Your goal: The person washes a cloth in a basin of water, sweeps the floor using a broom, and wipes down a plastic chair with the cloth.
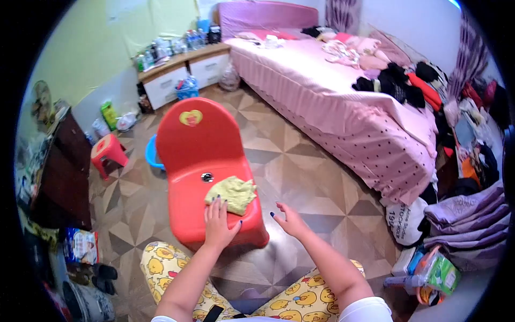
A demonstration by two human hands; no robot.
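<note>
A red plastic chair (201,139) with a heart-shaped sticker on its backrest stands right in front of me. On its seat lies a crumpled yellow-green cloth (234,194), close to the front right edge. My left hand (217,222) rests flat at the front of the seat, fingers spread, its fingertips at the cloth's lower edge. Off the chair's right side, my right hand (289,220) hovers over the floor with thumb and fingers apart and nothing in it. Behind the cloth, a small dark round spot (207,177) shows on the seat.
Behind the chair is a blue basin (154,153), partly hidden. A small red stool (109,155) stands to the left, beside a dark cabinet (64,172). A pink-covered bed (322,107) runs along the right, with piled clothes. A bin of items (437,276) sits at lower right.
</note>
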